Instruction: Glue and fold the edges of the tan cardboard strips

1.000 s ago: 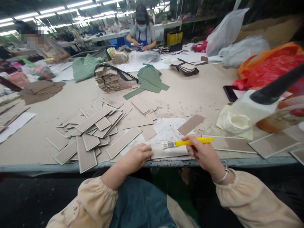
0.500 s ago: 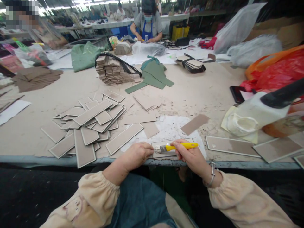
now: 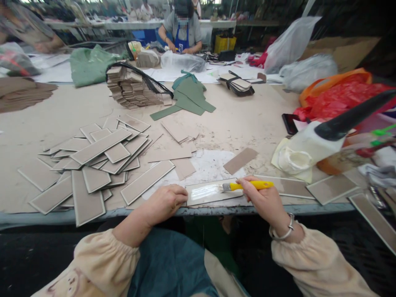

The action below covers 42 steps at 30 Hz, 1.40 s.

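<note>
My right hand (image 3: 261,198) grips a yellow-handled brush (image 3: 250,185), its bristles resting on a flat rectangular panel (image 3: 213,193) at the table's front edge. A wet white streak covers the panel's left half. My left hand (image 3: 168,201) has its fingers pressed together at the panel's left end, holding it there. White paper (image 3: 213,161) lies under the panel. To the left is a loose pile of pale-edged panels (image 3: 99,146). A white container (image 3: 297,159) with a milky opening and a dark handle stands to the right.
Behind lie a bundled stack of brown pieces (image 3: 133,88), green pieces (image 3: 192,97) and a strapped bundle (image 3: 236,84). Red bags (image 3: 337,99) and a phone (image 3: 290,123) are at the right. Another person (image 3: 182,31) works across the table.
The brush and my right hand have moved right along the panel, and a white wet streak now shows behind the bristles. The camera view has shifted, so the table items appear farther left.
</note>
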{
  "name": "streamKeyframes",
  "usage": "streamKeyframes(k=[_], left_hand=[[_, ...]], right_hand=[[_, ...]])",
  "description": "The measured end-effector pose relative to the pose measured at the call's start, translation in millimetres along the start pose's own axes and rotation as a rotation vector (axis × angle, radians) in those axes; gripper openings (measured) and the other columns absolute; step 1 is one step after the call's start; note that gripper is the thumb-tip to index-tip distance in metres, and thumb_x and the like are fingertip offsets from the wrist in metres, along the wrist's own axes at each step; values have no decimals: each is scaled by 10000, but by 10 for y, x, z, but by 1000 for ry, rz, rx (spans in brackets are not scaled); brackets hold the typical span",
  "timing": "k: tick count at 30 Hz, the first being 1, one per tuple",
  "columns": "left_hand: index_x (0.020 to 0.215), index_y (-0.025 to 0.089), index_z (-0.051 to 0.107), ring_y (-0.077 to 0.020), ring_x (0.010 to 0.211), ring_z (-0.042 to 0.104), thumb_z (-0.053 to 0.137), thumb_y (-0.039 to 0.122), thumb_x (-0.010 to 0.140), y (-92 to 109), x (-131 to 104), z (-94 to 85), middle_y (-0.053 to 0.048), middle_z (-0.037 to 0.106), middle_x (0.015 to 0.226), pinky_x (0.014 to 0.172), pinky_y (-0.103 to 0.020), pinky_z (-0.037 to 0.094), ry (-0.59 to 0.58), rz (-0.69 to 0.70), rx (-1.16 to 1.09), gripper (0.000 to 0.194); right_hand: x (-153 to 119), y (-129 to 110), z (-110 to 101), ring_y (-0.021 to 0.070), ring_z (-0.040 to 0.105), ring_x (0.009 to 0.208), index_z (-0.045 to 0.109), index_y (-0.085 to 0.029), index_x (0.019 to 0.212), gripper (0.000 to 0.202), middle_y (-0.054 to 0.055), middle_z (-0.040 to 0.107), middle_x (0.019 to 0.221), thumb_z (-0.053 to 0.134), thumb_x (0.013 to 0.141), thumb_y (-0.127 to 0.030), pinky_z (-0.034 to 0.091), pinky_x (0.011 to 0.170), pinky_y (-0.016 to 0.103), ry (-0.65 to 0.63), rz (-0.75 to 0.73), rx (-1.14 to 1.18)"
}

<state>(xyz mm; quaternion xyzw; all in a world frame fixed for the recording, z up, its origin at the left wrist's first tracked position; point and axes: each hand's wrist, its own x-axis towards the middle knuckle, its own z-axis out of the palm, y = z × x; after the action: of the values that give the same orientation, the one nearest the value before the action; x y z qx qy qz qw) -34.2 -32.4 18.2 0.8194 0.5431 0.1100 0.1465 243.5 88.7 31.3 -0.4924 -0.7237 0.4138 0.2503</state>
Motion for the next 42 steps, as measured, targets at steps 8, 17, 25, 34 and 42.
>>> streamKeyframes(k=[8,17,25,34,42], left_hand=[[833,211,678,-167,904,561,457,180,892,43,33,-86,-52,610,945,811,-275,431,-47,-24,42,231],[830,227,673,-156,768,543,449,237,906,17,23,-82,-29,595,802,714,-275,400,-132,-46,115,236],[813,220,673,-159,744,551,452,248,906,18,51,-90,-29,609,788,693,-286,387,-155,-48,146,241],[819,220,669,-159,765,559,437,252,916,16,58,-109,-31,612,793,742,-290,396,-175,-55,109,253],[775,213,658,-161,749,558,450,249,908,3,67,-108,-28,612,770,734,-293,395,-173,-40,105,250]], right_hand=[[-28,85,-288,135,478,466,628,-189,811,322,-23,501,518,513,858,-486,357,472,263,167,-25,-89],[-125,-249,284,113,456,445,619,-180,901,361,-24,513,526,511,862,-522,352,422,238,-161,17,305],[-82,-207,486,133,517,481,629,-196,892,311,-28,534,517,494,885,-476,404,494,249,-241,-35,170],[11,12,-143,127,501,455,638,-175,805,342,-37,506,471,484,872,-473,363,471,242,-11,-9,-120],[-26,-6,-346,114,476,430,635,-178,778,336,-35,491,470,508,854,-480,359,444,237,136,-33,-183]])
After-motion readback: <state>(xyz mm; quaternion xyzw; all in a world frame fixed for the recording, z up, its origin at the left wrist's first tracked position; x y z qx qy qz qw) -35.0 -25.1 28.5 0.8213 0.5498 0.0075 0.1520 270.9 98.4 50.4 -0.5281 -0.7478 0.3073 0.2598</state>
